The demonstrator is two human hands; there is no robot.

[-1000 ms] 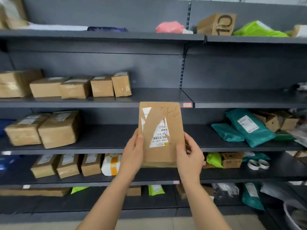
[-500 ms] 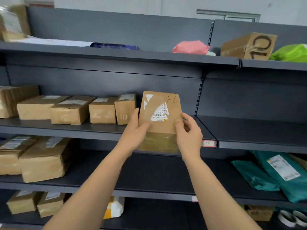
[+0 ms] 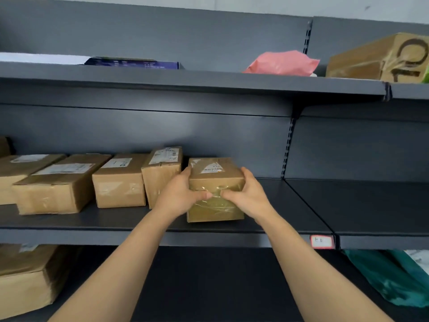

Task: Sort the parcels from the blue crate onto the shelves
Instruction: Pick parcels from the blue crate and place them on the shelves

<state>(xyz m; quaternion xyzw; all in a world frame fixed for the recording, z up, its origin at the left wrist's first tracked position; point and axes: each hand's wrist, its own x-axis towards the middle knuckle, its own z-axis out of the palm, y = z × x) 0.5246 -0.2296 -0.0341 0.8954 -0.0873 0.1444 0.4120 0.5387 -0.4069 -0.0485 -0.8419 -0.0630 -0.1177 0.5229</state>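
A brown cardboard parcel (image 3: 214, 175) with a white label on top and clear tape on its front rests on the dark grey middle shelf (image 3: 274, 205). It stands just right of a row of similar boxes (image 3: 119, 180). My left hand (image 3: 180, 194) grips its left front corner. My right hand (image 3: 248, 194) grips its right front corner. Both thumbs press on the taped front face. The blue crate is out of view.
The top shelf (image 3: 185, 81) holds a flat dark blue box (image 3: 132, 63), a pink bag (image 3: 282, 62) and a marked carton (image 3: 378, 58). Below are a large box (image 3: 25, 277) at left and a green bag (image 3: 390, 277) at right. A red-framed tag (image 3: 321, 241) marks the shelf edge.
Both hands lifted the parcel from in front of the lower shelves, tipped it flat and set it on the middle shelf beside the row of boxes. The view moved up and closer.
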